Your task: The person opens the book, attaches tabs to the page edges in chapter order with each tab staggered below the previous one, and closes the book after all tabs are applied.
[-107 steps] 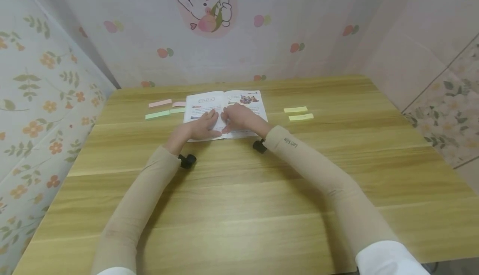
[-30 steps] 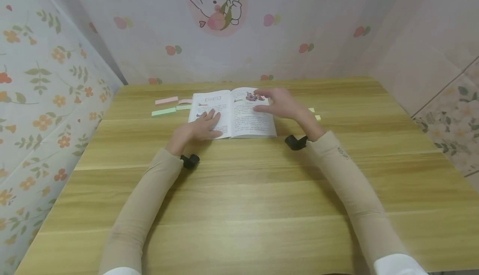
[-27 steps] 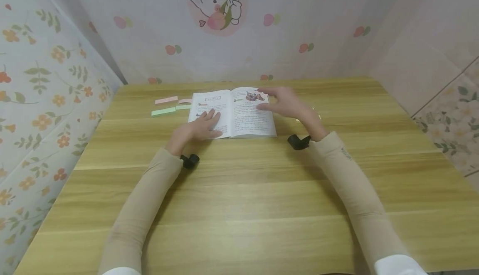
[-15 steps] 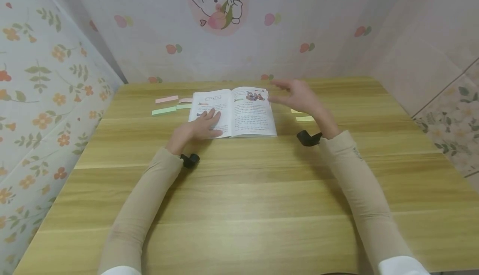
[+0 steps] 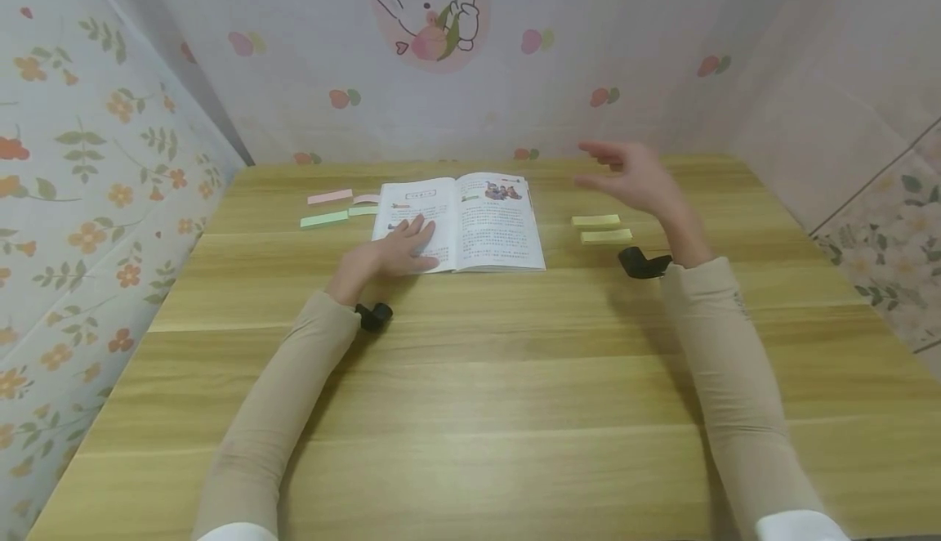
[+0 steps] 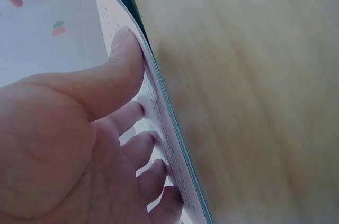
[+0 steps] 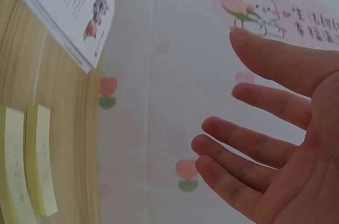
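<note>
The open book (image 5: 459, 222) lies flat near the back middle of the table (image 5: 470, 377), held down by the left hand (image 5: 397, 251) with flat fingers, so keep pressing gently while the right hand (image 5: 632, 177), spread and empty, floats above two yellow notes (image 5: 601, 229) with lots of bare wood around.

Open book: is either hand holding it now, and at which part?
The left hand presses flat on the left page of the open book, near its lower edge, without gripping. The right hand hangs open above the table, holding nothing.
</note>
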